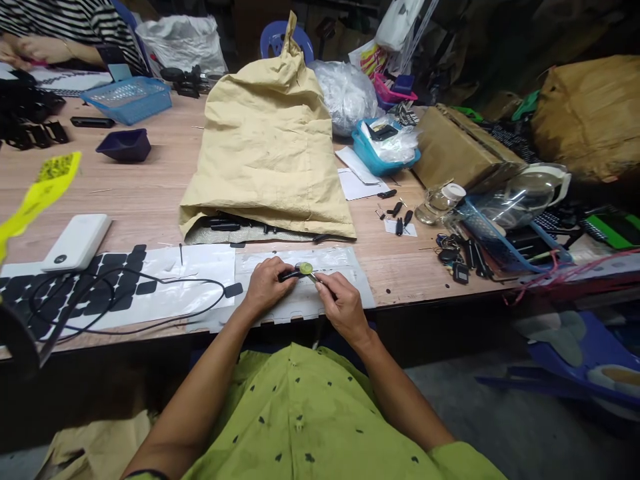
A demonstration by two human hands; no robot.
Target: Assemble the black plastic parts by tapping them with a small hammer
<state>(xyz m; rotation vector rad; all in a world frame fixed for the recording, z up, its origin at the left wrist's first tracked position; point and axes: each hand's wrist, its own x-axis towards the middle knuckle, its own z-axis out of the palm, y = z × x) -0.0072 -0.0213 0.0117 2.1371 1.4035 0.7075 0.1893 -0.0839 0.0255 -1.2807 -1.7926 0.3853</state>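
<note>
Near the table's front edge, my left hand (271,285) is closed on a small black part (287,274), pinched between thumb and fingers. My right hand (344,308) grips a slim tool with a metal tip (312,277); its exact kind is too small to tell. Where the tool meets the black part shows a small round yellow-green piece (305,268). Both hands rest over a pale sheet (350,267). Just beyond them lies a large beige cloth bag (270,147), with several black parts (225,225) showing under its near edge.
Left lie a white power bank (77,241), a looped black cable (165,281) and a sheet of black pads (120,283). A purple tray (125,145) stands farther back. Right are a jar (440,202), blue basket (520,230) and cardboard box (460,143). Another person's hands (43,50) show far left.
</note>
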